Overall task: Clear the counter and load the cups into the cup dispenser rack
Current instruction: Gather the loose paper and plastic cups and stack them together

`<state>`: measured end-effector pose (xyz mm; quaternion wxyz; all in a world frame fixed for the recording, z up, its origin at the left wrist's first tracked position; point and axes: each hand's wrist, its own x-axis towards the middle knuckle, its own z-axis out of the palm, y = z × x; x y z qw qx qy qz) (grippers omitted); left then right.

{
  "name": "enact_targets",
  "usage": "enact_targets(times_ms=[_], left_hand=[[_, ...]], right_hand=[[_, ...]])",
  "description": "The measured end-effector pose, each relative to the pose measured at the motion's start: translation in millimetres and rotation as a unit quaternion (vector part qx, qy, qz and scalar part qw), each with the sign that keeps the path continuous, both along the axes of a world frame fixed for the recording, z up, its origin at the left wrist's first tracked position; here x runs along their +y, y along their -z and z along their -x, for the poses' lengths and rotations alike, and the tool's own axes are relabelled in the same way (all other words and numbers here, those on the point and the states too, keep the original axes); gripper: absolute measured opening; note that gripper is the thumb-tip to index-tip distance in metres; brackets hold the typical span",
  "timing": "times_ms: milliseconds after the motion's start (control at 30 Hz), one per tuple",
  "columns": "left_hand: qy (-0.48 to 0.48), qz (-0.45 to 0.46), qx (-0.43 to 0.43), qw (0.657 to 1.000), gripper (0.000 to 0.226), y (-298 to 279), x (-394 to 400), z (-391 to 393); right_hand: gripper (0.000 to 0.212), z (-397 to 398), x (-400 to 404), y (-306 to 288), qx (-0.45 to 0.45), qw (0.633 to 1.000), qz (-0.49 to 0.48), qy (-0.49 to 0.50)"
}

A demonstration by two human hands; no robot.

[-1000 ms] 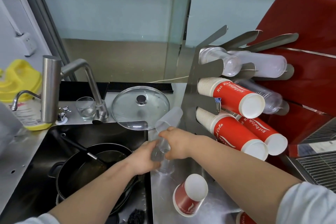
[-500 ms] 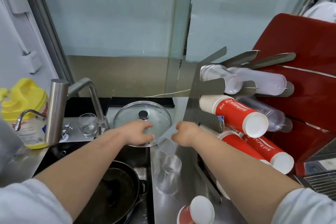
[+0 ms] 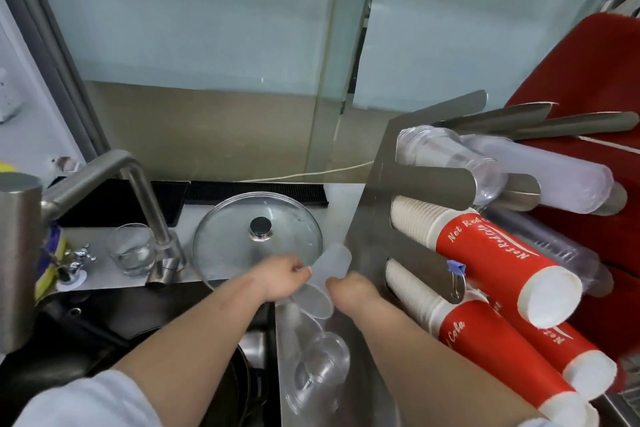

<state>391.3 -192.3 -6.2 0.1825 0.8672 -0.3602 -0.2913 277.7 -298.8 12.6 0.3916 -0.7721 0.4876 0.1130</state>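
Note:
A frosted plastic cup (image 3: 327, 269) lies tilted on its side between my hands, its mouth toward me. My left hand (image 3: 282, 279) pinches it from the left and my right hand (image 3: 349, 291) holds it from the right. Just in front of me a clear plastic cup (image 3: 320, 373) lies on the steel counter (image 3: 367, 388). The steel cup dispenser rack (image 3: 377, 218) stands to the right, with stacks of red paper cups (image 3: 485, 253) and clear cups (image 3: 446, 158) in its slots.
A glass pot lid (image 3: 258, 236) rests behind my hands. A drinking glass (image 3: 131, 250) stands beside the steel tap (image 3: 142, 194). The black sink (image 3: 104, 329) with a pan lies to the left. A red machine (image 3: 588, 80) sits behind the rack.
The view has tilted up. My left hand moved right from the pot lid's edge onto the frosted cup, which both hands now hold. The clear cup stays on the counter.

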Motion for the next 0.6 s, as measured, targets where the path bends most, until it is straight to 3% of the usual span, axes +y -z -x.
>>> enact_targets(times_ms=[200, 367, 500, 600], left_hand=[[-0.028, 0.030, 0.063, 0.997, 0.035, 25.2, -9.4, -0.6], [-0.084, 0.080, 0.138, 0.984, 0.029, 30.3, -9.5, -0.1], [-0.086, 0.091, 0.166, 0.978, 0.025, 28.3, -4.7, 2.6], [-0.084, 0.100, 0.179, 0.975, 0.039, 23.7, 1.6, 6.4]], right_hand=[[0.028, -7.6, -4.9, 21.1, -0.020, 0.995, -0.077, 0.064], [0.060, -17.5, -15.6, 52.3, -0.066, 0.983, -0.127, 0.114], [0.048, -11.9, -7.8, 41.2, -0.115, 0.968, -0.168, 0.145], [0.031, -7.3, -2.5, 31.4, -0.149, 0.956, -0.194, 0.162]])
